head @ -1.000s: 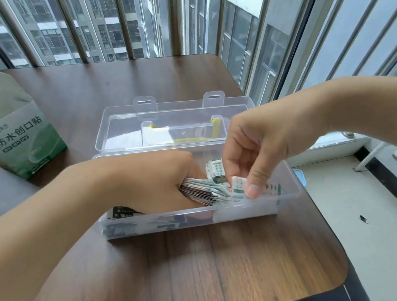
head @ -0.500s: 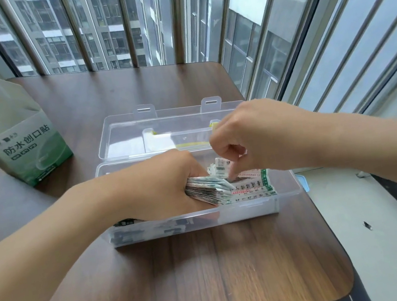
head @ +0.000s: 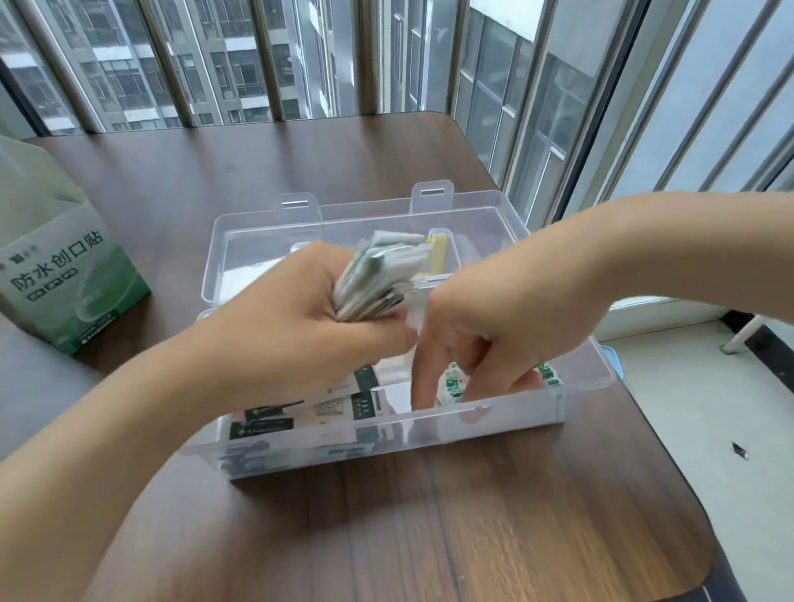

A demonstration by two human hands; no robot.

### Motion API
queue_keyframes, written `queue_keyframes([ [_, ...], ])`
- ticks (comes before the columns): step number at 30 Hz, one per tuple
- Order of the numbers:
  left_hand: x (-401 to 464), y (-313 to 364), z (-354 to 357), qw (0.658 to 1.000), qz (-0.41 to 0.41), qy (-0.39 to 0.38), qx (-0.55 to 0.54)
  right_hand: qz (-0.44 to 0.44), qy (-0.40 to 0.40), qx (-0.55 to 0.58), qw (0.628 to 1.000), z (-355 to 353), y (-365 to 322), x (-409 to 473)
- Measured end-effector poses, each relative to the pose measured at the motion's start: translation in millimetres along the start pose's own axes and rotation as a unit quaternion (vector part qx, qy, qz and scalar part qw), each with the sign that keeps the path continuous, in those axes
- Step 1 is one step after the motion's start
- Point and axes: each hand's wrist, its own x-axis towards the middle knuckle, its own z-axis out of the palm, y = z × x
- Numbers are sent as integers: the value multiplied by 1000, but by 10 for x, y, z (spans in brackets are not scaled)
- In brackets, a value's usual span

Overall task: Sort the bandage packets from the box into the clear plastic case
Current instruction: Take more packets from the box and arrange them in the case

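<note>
Gripping the packet stack (head: 375,278) in left hand (head: 296,337); right hand (head: 474,340) pinching one packet (head: 452,385) at frame center. Lay flat, square against neighbours.

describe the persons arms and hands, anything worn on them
Both arms are bare as far as the frame shows: no sleeves, gloves, watch, bracelets or rings are visible on the left hand or the right hand. Fingernails look short and unpainted.
</note>
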Motion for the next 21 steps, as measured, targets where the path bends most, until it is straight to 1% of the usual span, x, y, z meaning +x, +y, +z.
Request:
queue_keyframes([
  [2, -11, -23, 30, 1000, 10, -14, -6, 2, -49, 6, 999, 1, -7, 107],
  [5, -52, -46, 37, 999, 41, -13, 18, -1, -66, -59, 996, 10, -29, 200],
  [9, -79, -36, 47, 995, 78, -49, 32, -6, -4, -113, 994, 109, -80, 218],
  [12, -76, -43, 42, 995, 84, -52, 26, -13, 69, -151, 986, 98, -74, 123],
  [13, -75, -53, 43, 995, 83, -50, 25, -10, 82, -168, 982, 71, -90, 69],
  [17, -60, -65, 44, 995, 80, -52, 25, -12, 73, -181, 981, 23, -140, -100],
  [21, -74, -44, 35, 995, 80, -56, -1, 1, 77, -215, 974, 16, -154, -92],
])
